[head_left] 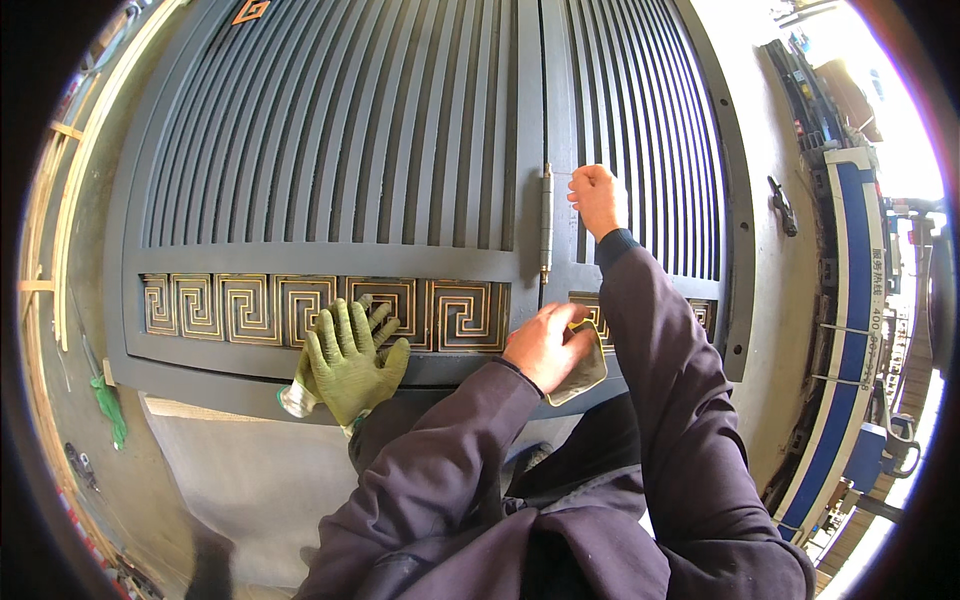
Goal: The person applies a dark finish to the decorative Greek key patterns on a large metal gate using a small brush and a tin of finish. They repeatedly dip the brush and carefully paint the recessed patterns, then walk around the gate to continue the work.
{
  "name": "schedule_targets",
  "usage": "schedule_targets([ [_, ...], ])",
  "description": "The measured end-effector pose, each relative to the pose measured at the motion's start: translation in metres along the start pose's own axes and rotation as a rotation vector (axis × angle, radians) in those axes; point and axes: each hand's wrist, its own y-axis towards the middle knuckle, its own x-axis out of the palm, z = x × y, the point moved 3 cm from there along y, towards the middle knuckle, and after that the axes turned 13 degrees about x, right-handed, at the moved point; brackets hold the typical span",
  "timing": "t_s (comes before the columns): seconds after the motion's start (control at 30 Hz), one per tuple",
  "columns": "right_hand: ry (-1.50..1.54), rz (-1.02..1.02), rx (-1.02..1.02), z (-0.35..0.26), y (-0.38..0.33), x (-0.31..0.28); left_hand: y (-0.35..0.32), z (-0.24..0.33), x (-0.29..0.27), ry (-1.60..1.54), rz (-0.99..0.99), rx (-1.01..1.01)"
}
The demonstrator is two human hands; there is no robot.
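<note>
A large grey metal gate (330, 258) with upright slats lies before me. My left hand (545, 345) is closed around a small pale rectangular container (583, 378) with rounded corners, at the gate's near edge. My right hand (597, 198) is raised over the right leaf, its fingers drawn together; whatever they may hold is too small to make out. Just left of it a cylindrical hinge-like rod (547, 225) runs along the seam between the leaves. Green-coated work gloves (355, 362) lie overlapping on the near edge, left of my left hand.
Gold-lined square-spiral panels (240, 308) run along the gate's near side. Long wooden strips (85, 180) flank it on the left, beside a green mesh scrap (108, 410). At right are a black tool (782, 207) on the floor and a blue-and-white board (845, 300).
</note>
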Motion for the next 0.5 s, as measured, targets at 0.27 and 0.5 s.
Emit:
schedule_targets([
  [0.27, 0.254, -0.06, 0.046, 0.016, -0.039, -0.02, 0.014, -0.032, -0.035, 0.034, 0.244, -0.027],
  [0.5, 0.376, -0.035, 0.05, 0.058, -0.114, -0.073, 0.063, -0.08, -0.089, 0.357, 0.345, 0.015],
])
